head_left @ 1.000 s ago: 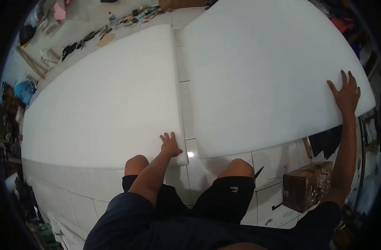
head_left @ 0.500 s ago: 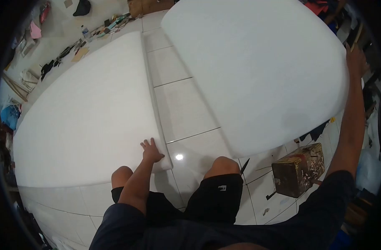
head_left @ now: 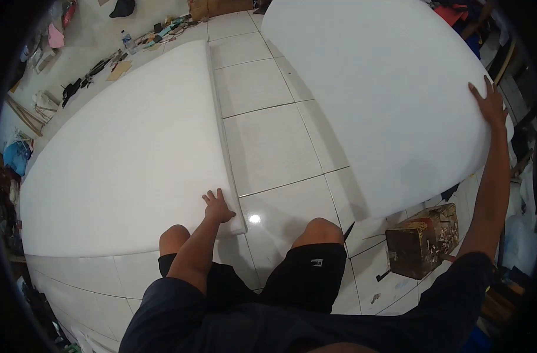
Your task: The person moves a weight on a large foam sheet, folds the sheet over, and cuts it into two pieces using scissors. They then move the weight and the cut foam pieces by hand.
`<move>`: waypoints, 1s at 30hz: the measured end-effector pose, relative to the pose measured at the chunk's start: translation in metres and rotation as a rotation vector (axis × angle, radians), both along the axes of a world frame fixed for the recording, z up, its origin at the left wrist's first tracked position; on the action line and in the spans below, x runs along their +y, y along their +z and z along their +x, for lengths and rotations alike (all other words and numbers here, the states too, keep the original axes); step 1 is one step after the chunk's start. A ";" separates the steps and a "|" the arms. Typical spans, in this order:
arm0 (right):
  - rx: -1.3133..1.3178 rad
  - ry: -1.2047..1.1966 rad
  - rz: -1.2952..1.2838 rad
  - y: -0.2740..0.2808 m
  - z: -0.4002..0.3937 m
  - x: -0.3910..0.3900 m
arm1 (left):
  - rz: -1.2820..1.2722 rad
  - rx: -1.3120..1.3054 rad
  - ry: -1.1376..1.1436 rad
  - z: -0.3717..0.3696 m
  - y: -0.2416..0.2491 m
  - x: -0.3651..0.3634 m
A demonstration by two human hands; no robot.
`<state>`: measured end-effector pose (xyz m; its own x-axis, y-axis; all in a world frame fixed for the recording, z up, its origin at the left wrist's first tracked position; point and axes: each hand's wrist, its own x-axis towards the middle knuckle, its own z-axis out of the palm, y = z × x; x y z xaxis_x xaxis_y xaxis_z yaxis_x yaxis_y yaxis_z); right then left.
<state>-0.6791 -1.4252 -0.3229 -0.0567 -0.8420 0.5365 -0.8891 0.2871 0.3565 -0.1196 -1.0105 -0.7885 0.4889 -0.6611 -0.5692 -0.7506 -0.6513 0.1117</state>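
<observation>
Left hand [head_left: 216, 207] flat, fingers spread, on left foam sheet's [head_left: 121, 153] corner; right hand [head_left: 490, 106] open, pressing right foam sheet's [head_left: 386, 88] edge.

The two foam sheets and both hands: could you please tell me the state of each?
Left foam sheet: flat on the tiled floor.
Right foam sheet: near edge raised off the floor, apart from the left sheet.
Left hand: palm down on the left sheet's near corner.
Right hand: open, fingers spread on the right sheet's edge.
</observation>
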 end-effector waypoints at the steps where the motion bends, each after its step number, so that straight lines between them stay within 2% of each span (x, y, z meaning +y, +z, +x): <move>1: -0.110 -0.026 0.043 0.011 -0.007 -0.008 | 0.004 0.000 -0.004 0.001 0.001 -0.001; 3: -0.286 -0.072 0.060 0.030 -0.013 -0.027 | -0.004 0.004 0.005 0.001 0.002 -0.001; 6: -0.309 -0.010 -0.027 0.034 -0.002 -0.026 | -0.019 -0.001 0.014 0.004 0.001 0.001; 7: -0.302 0.037 -0.041 0.023 -0.011 -0.043 | -0.019 0.002 0.015 0.004 0.001 0.003; 8: -0.294 0.043 -0.056 0.019 0.002 -0.034 | -0.024 0.007 0.016 0.004 0.001 0.000; 10: -0.115 -0.001 -0.044 0.005 0.027 0.007 | -0.015 0.019 -0.004 0.002 0.006 -0.001; 16: -0.062 -0.063 -0.020 -0.016 0.053 0.025 | -0.006 0.020 0.008 0.000 0.011 0.001; 20: -0.038 -0.011 -0.026 -0.031 0.061 0.029 | -0.027 0.009 -0.008 0.004 -0.006 0.003; 22: -0.041 0.052 -0.038 -0.036 0.068 0.047 | -0.033 0.046 0.013 0.001 0.011 0.003; 23: -0.034 0.124 -0.091 -0.044 0.070 0.053 | -0.031 0.028 0.004 0.003 0.004 0.003; 26: -0.009 0.482 -0.236 -0.081 0.086 0.102 | 0.006 0.016 0.014 0.001 0.002 -0.001; 28: -0.251 0.694 -0.162 -0.115 0.098 0.136 | -0.003 0.010 -0.038 0.004 0.001 -0.002; 29: -0.271 0.721 -0.114 -0.136 0.108 0.150 | 0.021 -0.008 -0.063 0.009 -0.017 -0.002; 30: -0.461 0.777 -0.119 -0.158 0.121 0.165 | -0.005 -0.010 -0.168 0.028 -0.065 0.002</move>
<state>-0.5586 -1.2606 -0.4807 0.2735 -0.6733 0.6869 -0.8946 -0.4404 -0.0756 -0.0921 -1.0086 -0.8537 0.3769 -0.7369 -0.5612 -0.8501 -0.5158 0.1064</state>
